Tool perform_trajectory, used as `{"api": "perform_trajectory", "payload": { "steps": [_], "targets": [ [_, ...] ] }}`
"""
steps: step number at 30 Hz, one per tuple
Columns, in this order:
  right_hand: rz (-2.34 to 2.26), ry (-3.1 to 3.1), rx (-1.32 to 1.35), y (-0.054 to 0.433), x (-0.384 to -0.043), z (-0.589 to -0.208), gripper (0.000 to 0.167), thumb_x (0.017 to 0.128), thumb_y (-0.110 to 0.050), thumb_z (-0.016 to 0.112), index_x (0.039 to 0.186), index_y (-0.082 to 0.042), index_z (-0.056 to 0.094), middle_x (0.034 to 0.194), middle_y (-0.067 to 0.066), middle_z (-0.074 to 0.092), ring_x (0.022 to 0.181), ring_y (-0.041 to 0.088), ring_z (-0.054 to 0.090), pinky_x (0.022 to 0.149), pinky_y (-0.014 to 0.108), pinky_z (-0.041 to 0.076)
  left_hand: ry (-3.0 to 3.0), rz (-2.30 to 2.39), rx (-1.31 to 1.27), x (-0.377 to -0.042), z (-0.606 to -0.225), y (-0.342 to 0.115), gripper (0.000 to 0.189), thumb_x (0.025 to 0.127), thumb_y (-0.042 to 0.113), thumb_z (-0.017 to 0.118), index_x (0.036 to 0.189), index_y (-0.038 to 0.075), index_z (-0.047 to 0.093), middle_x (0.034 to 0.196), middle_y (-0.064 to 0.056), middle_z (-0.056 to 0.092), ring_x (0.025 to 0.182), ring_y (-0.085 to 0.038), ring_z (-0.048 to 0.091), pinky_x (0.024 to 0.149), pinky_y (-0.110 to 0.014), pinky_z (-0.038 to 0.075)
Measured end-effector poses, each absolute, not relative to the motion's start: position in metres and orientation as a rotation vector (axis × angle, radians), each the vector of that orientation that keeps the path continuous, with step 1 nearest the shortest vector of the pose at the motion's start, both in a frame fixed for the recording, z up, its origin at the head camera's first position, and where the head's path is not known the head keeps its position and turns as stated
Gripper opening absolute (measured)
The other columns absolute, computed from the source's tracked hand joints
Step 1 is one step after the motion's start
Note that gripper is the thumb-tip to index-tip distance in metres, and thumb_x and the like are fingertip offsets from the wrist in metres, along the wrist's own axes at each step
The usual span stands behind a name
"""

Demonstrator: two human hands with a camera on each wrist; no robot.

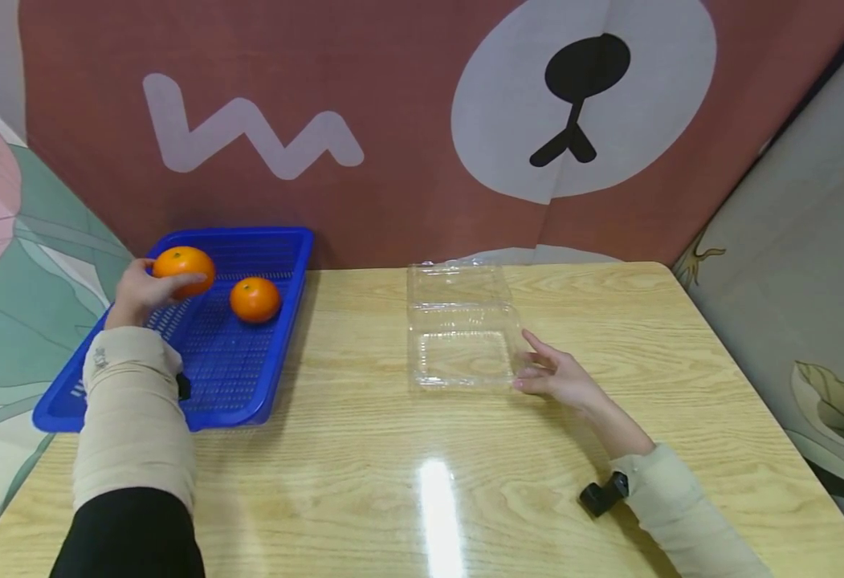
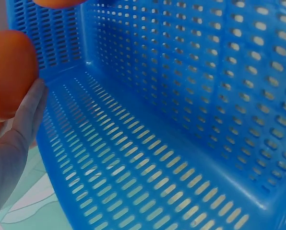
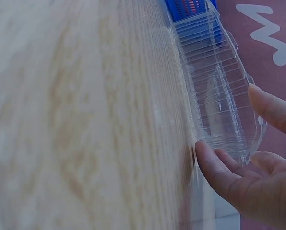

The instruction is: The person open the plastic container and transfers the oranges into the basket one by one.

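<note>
My left hand (image 1: 148, 291) grips an orange mandarin (image 1: 185, 271) with thumb and fingers, at the left side of the blue plastic basket (image 1: 287, 353). A second mandarin (image 1: 255, 299) lies in the basket, right of the held one. In the left wrist view, the held mandarin (image 2: 11, 74) is at the left edge, beside the fingers. At the middle of the table, a clear plastic clamshell box (image 1: 465, 345) lies with its lid raised at the back. My right hand (image 1: 555, 371) rests its spread fingers against the box's right side; the right wrist view shows the fingertips (image 3: 205, 151) at its edge.
The wooden table (image 1: 349, 449) extends to a fabric backdrop (image 1: 393, 201) behind it, with patterned cloth (image 1: 790, 265) at the right side. A small black device (image 1: 602, 494) sits at the right wrist.
</note>
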State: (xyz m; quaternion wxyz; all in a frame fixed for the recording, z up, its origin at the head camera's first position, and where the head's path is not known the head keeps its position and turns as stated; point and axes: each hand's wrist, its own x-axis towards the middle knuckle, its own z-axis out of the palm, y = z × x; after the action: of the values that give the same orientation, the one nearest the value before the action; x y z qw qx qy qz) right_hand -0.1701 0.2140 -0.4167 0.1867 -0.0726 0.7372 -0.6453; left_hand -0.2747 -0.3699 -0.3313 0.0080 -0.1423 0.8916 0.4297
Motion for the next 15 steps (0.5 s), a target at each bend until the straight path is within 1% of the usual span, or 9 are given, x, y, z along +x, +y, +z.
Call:
{"api": "perform_trajectory", "payload": {
  "steps": [5,9,12,15],
  "targets": [
    [-1.818,2.076,-0.204,0.213,-0.171,-0.416,0.090,0.080,0.000,0.066,0.147,-0.011,0.006,0.139,0.032,0.021,0.116,0.041,0.042,0.080,0.023,0.048,2.779,1.329,-0.487,-0.276,-0.337,-0.369,0.108,0.075,0.054,0.065,0.137,-0.014,0.008,0.124,-0.032,0.030,0.103,-0.041,0.040,0.078,-0.041,0.051],
    [-1.802,2.100,-0.197,0.212,-0.171,-0.416,0.090,0.080,-0.001,0.067,0.147,-0.011,0.007,0.138,0.032,0.021,0.114,0.039,0.044,0.080,0.022,0.048,2.776,1.341,-0.508,-0.276,-0.343,-0.369,0.103,0.075,0.051,0.066,0.134,-0.015,0.013,0.117,-0.030,0.034,0.097,-0.038,0.044,0.072,-0.039,0.053],
    [-1.798,2.106,-0.189,0.213,-0.171,-0.417,0.089,0.080,-0.001,0.066,0.147,-0.010,0.007,0.139,0.033,0.021,0.112,0.036,0.047,0.080,0.022,0.048,2.763,1.352,-0.509,-0.275,-0.348,-0.369,0.099,0.076,0.049,0.067,0.131,-0.016,0.017,0.112,-0.026,0.038,0.088,-0.031,0.050,0.069,-0.039,0.053],
    [-1.810,2.103,-0.204,0.214,-0.170,-0.418,0.091,0.079,-0.003,0.068,0.146,-0.009,0.008,0.138,0.034,0.021,0.108,0.029,0.051,0.080,0.023,0.048,2.748,1.370,-0.511,-0.273,-0.354,-0.369,0.098,0.076,0.048,0.067,0.131,-0.017,0.019,0.112,-0.026,0.039,0.076,-0.023,0.055,0.071,-0.041,0.053]
  ]
}}
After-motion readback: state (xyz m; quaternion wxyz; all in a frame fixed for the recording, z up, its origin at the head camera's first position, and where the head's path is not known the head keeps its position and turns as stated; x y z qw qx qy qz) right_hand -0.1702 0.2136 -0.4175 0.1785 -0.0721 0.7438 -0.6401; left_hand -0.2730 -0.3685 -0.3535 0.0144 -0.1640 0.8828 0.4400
